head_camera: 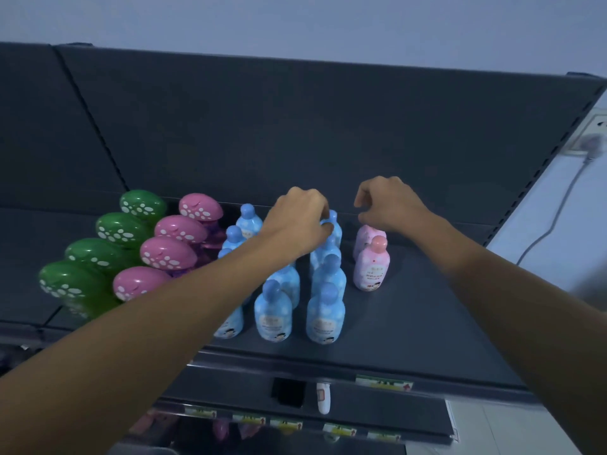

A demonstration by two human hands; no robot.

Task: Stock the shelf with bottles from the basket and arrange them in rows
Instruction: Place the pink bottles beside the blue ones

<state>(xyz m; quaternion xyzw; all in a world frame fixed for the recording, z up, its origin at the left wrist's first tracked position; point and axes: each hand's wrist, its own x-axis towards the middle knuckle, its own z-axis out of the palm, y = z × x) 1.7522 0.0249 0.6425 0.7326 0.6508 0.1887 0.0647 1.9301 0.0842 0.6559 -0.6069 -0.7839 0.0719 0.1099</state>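
Blue bottles (325, 315) stand in rows on the dark shelf (427, 323), several deep. My left hand (297, 221) reaches over them and pinches the cap of the rearmost blue bottle (334, 224) in the right-hand blue row. Two pink bottles (371, 269) stand one behind the other to the right of the blue rows. My right hand (387, 203) hovers just above the rear pink bottle with its fingers loosely curled and holds nothing. The basket is not in view.
Green (98, 251) and pink mushroom-capped bottles (167, 254) fill the shelf's left side in rows. Bare shelf lies right of the pink bottles. The shelf's back panel (295, 133) rises behind. Lower shelves with price tags (382, 384) sit below. A wall socket and cable (588, 149) are at the right.
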